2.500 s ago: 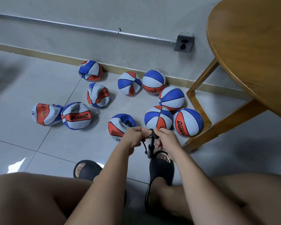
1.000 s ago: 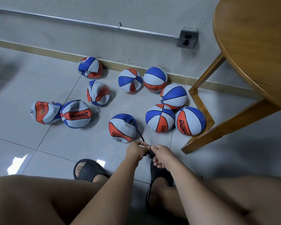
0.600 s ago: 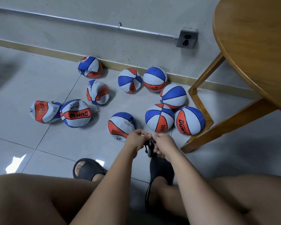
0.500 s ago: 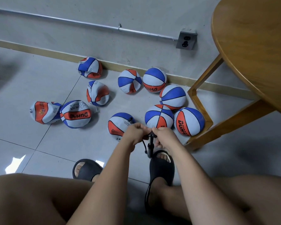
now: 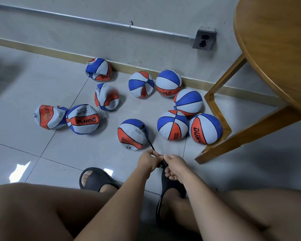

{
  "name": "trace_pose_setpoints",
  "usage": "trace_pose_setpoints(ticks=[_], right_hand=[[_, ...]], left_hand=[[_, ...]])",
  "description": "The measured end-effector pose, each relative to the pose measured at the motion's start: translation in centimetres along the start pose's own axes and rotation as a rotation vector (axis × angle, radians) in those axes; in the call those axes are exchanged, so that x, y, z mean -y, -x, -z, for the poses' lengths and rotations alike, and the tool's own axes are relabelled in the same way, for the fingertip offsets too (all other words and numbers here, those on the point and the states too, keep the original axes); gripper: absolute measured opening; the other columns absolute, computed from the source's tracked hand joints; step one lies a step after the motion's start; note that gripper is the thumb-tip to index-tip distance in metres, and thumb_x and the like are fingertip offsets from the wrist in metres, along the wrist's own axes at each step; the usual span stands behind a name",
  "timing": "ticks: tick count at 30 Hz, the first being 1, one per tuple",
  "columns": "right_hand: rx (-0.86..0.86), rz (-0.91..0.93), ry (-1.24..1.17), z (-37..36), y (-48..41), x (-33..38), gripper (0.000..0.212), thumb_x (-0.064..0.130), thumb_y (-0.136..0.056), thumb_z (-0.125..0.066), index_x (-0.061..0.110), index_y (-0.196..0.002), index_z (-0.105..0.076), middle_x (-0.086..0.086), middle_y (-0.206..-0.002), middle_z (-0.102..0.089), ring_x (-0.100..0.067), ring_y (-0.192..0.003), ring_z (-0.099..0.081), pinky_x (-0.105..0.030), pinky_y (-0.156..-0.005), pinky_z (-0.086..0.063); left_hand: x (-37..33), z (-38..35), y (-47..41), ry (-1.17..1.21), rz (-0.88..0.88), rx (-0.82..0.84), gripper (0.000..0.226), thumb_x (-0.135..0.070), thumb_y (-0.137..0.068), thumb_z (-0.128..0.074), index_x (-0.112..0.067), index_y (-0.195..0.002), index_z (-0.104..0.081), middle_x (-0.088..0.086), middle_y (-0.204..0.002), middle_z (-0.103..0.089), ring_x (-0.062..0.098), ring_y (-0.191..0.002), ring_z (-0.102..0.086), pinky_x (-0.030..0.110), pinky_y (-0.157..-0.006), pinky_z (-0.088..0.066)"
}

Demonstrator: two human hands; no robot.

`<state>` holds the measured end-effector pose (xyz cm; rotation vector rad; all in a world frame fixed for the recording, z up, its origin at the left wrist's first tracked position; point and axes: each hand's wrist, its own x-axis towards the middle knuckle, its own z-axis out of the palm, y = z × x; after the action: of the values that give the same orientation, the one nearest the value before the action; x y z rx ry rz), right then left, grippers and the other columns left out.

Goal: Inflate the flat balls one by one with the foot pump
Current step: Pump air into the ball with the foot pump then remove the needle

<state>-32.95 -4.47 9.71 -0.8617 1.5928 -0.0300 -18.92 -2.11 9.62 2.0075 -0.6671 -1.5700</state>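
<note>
I have both hands curled round the pump (image 5: 162,164), left hand (image 5: 148,161) and right hand (image 5: 174,168) knuckle to knuckle, so only a sliver of black handle shows between them. The barrel and base are hidden under my hands and the toe of my right slipper (image 5: 171,186). The handle sits low, close to that slipper. A thin black hose (image 5: 149,140) runs from my left hand up to the ball (image 5: 131,134), which lies on the tiles (image 5: 42,84) just ahead of my hands, with the nozzle plugged into its top.

I'd say the ball is light, with a soft pebbled rubber skin in blue, white and orange panels. It looks mostly rounded but sags flat along its lower edge, so I expect it to give under a push and to roll easily. I wouldn't grab it while pumping: the hose is limp and the needle is the weak point, so a sideways tug could pop it out. The place to hold is the stiff handle, gripped evenly on both sides, as now.

To the left lie several flat balls (image 5: 49,117), crumpled and folded like cloth. To the right the round balls (image 5: 172,125) sit taut and smooth, clustered beside a glossy wooden table leg (image 5: 250,132). The tiles are slick and shiny, so I judge the pump base could skid unless a foot pins it, and I can't see whether mine does
</note>
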Motion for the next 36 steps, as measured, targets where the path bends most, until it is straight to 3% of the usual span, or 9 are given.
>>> trace_pose_setpoints(ticks=[3, 7, 11, 14, 16, 24, 27, 32, 36], right_hand=[[0.016, -0.03, -0.043, -0.3, 0.0, -1.5, 0.03, 0.051, -0.111, -0.045, 0.027, -0.112, -0.065, -0.009, -0.078, -0.065, -0.022, -0.066, -0.062, -0.028, -0.058, -0.048], [-0.015, -0.01, -0.029, 0.5, 0.4, 0.0, 0.03, 0.045, -0.113, -0.047, 0.022, -0.115, -0.065, -0.008, -0.076, -0.066, -0.021, -0.066, -0.063, -0.028, -0.058, -0.05], [-0.071, 0.116, -0.048, 1.8, 1.4, 3.9, 0.033, 0.041, -0.112, -0.046, 0.015, -0.112, -0.066, -0.006, -0.064, -0.062, -0.019, -0.051, -0.057, -0.024, -0.049, -0.044], [0.005, 0.202, -0.031, 3.4, 2.3, 6.9, 0.032, 0.039, -0.113, -0.046, 0.013, -0.11, -0.064, -0.004, -0.065, -0.062, -0.02, -0.058, -0.063, -0.031, -0.059, -0.052], [0.068, 0.224, 0.0, 4.5, 3.0, 8.2, 0.026, 0.033, -0.115, -0.047, 0.011, -0.117, -0.061, -0.006, -0.071, -0.063, -0.017, -0.059, -0.067, -0.027, -0.056, -0.053], [0.046, 0.07, 0.079, 2.2, 1.4, 5.1, 0.026, 0.033, -0.115, -0.044, 0.013, -0.111, -0.06, -0.006, -0.076, -0.067, -0.016, -0.058, -0.067, -0.021, -0.05, -0.05], [0.055, 0.033, 0.103, 1.2, 1.1, 3.5, 0.029, 0.033, -0.115, -0.044, 0.011, -0.109, -0.061, -0.009, -0.082, -0.069, -0.019, -0.066, -0.07, -0.025, -0.053, -0.055], [0.043, -0.022, 0.136, -0.3, 0.2, 0.5, 0.029, 0.041, -0.112, -0.042, 0.019, -0.112, -0.062, -0.012, -0.09, -0.076, -0.025, -0.078, -0.078, -0.036, -0.07, -0.065], [0.012, -0.043, 0.158, 0.1, 0.4, 0.9, 0.03, 0.039, -0.113, -0.041, 0.017, -0.116, -0.061, -0.014, -0.094, -0.077, -0.028, -0.085, -0.079, -0.038, -0.076, -0.067]], left_hand=[[1.6, -0.5, 0.3, 0.05, 0.011, 0.005, 0.025, -0.027, -0.096, -0.08, -0.011, -0.088, -0.062, 0.015, -0.091, -0.08, 0.02, -0.072, -0.071, 0.014, -0.042, -0.039], [0.8, -0.7, 0.6, 0.099, -0.015, 0.009, 0.025, -0.023, -0.097, -0.079, -0.011, -0.085, -0.061, 0.007, -0.079, -0.075, 0.013, -0.063, -0.07, 0.015, -0.049, -0.046], [-3.2, 0.8, 1.0, 0.209, -0.082, 0.033, 0.023, -0.017, -0.098, -0.077, -0.012, -0.086, -0.059, 0.006, -0.074, -0.068, 0.02, -0.065, -0.063, 0.015, -0.043, -0.039], [-6.8, 3.1, 1.4, 0.208, -0.129, 0.098, 0.022, -0.017, -0.098, -0.078, -0.012, -0.087, -0.06, 0.006, -0.076, -0.072, 0.013, -0.057, -0.065, 0.018, -0.045, -0.037], [-8.1, 4.4, 1.4, 0.148, -0.132, 0.14, 0.022, -0.021, -0.097, -0.08, -0.012, -0.089, -0.061, 0.006, -0.076, -0.074, 0.012, -0.058, -0.066, 0.021, -0.048, -0.033], [-4.6, 2.4, 0.3, 0.089, -0.017, 0.106, 0.025, -0.018, -0.096, -0.079, -0.013, -0.086, -0.056, 0.009, -0.075, -0.07, 0.022, -0.064, -0.067, 0.022, -0.043, -0.027], [-2.7, 2.1, -0.3, 0.013, 0.037, 0.108, 0.025, -0.02, -0.097, -0.078, -0.015, -0.086, -0.056, 0.009, -0.077, -0.07, 0.022, -0.067, -0.07, 0.023, -0.044, -0.027], [0.6, 0.3, -0.8, -0.037, 0.073, 0.007, 0.025, -0.029, -0.095, -0.079, -0.013, -0.087, -0.061, 0.012, -0.09, -0.081, 0.019, -0.068, -0.074, 0.017, -0.042, -0.036], [0.8, -0.9, -0.5, -0.069, 0.052, -0.055, 0.024, -0.03, -0.092, -0.079, -0.014, -0.086, -0.064, 0.008, -0.081, -0.079, 0.023, -0.072, -0.075, 0.031, -0.06, -0.055]])
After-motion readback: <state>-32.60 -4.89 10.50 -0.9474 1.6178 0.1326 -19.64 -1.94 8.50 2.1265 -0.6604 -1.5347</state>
